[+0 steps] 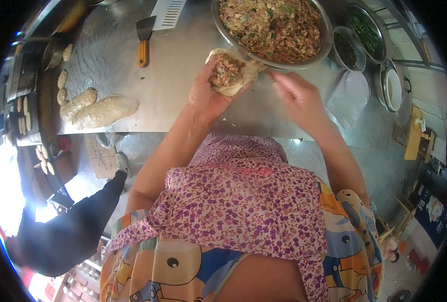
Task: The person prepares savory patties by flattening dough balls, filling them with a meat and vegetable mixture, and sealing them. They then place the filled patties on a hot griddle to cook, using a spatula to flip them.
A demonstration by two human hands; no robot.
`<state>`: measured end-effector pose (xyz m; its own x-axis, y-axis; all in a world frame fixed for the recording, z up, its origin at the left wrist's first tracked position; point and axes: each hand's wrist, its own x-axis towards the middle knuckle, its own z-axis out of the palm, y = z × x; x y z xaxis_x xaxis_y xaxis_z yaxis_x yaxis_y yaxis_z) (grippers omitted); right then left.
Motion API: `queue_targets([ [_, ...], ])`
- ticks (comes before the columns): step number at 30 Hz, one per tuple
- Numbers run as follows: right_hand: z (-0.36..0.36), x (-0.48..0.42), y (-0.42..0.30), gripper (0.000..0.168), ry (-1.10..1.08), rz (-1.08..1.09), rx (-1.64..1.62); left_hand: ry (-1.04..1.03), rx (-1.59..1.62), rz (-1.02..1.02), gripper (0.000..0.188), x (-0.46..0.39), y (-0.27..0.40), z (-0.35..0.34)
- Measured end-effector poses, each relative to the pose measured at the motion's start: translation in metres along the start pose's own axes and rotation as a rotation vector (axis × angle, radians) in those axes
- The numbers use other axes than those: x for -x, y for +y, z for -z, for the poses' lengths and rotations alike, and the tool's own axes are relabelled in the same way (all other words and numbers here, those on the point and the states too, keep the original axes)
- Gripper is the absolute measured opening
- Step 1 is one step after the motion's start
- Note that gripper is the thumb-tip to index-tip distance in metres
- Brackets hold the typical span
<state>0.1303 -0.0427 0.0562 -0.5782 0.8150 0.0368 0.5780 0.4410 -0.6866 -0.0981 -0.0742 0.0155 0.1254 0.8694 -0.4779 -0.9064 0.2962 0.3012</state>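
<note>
My left hand [208, 88] cups a piece of flattened dough [229, 90] from below, its thumb over the near-left rim. A mound of minced filling [225, 73] with bits of green lies on the dough. On the right, the dough is drawn out into a thin flap towards the fingertips of my right hand [295, 96]. Those fingers are bent together at the flap's end, and motion blurs them. Just beyond both hands stands a large metal bowl [242, 49] of the same kind of filling [272, 28].
Dough rolls [106, 111] and smaller dough pieces [62, 79] lie left on the metal table [163, 87]. A wooden-handled scraper [143, 45] and slotted white board [169, 15] lie beyond. Bowls with chopped greens [363, 32] and dark seasoning [345, 49] stand right. Another person's dark-clothed leg [80, 230] is at left.
</note>
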Motion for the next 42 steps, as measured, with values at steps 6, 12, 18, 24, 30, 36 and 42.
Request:
queue_targets([
  [6, 0.043, -0.05, 0.043, 0.027, 0.231, 0.205, 0.55, -0.168, 0.014, -0.01, 0.05, 0.0, 0.01, -0.031],
  [12, 0.028, -0.057, -0.019, 0.029, 0.229, 0.233, 0.005, -0.226, 0.102, -0.048, 0.045, 0.001, 0.006, -0.05],
  [18, -0.002, -0.066, -0.051, 0.028, 0.348, 0.275, 0.161, -0.31, 0.089, -0.09, 0.037, 0.002, -0.007, -0.049],
  [24, 0.008, -0.075, -0.047, 0.026, 0.166, 0.141, -0.323, -0.22, 0.056, -0.117, 0.042, 0.005, -0.002, -0.046],
  [30, 0.039, -0.074, -0.033, 0.018, -0.021, -0.021, -0.812, -0.259, 0.177, -0.07, 0.047, 0.009, 0.01, -0.038],
  [36, 0.033, -0.077, 0.005, 0.018, 0.051, -0.076, -1.029, -0.179, 0.164, -0.078, 0.046, 0.011, 0.015, -0.031],
  [42, 0.027, -0.066, 0.02, 0.028, 0.332, 0.233, 0.518, -0.129, 0.08, -0.099, 0.045, 0.013, 0.014, -0.031],
])
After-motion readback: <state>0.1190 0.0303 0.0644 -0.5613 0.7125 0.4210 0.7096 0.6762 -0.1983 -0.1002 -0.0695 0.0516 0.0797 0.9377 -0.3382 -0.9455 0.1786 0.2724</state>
